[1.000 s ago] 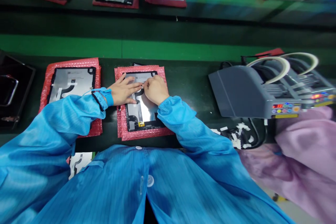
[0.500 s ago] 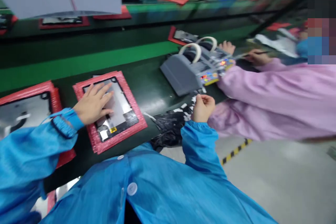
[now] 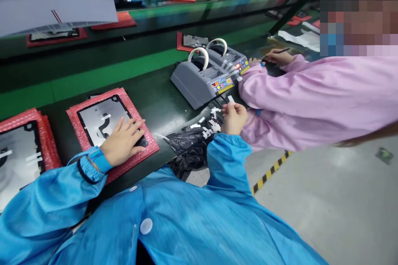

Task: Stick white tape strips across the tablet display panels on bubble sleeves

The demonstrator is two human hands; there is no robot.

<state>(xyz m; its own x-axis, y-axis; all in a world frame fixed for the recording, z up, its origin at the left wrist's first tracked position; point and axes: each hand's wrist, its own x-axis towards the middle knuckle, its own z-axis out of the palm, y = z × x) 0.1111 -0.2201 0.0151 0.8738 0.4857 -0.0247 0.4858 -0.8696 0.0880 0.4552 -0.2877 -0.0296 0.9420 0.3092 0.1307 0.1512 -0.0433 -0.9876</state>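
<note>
Head view: left hand lies flat, fingers spread, on the panel at centre left, on its red bubble mat. Right hand pinches a white tape strip below the dispenser; the strip could stick to the pink sleeve just beside it. The palm hides the panel's near corner.

bright overhead light | glare on bench | edges warped, blurred

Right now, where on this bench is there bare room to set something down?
Bare dark bench lies between the red bubble-wrap mat and the tape dispenser; the green belt behind is bare too. Crowded: around the right hand, which pinches a tape strip, tape scraps litter a black bag.
</note>
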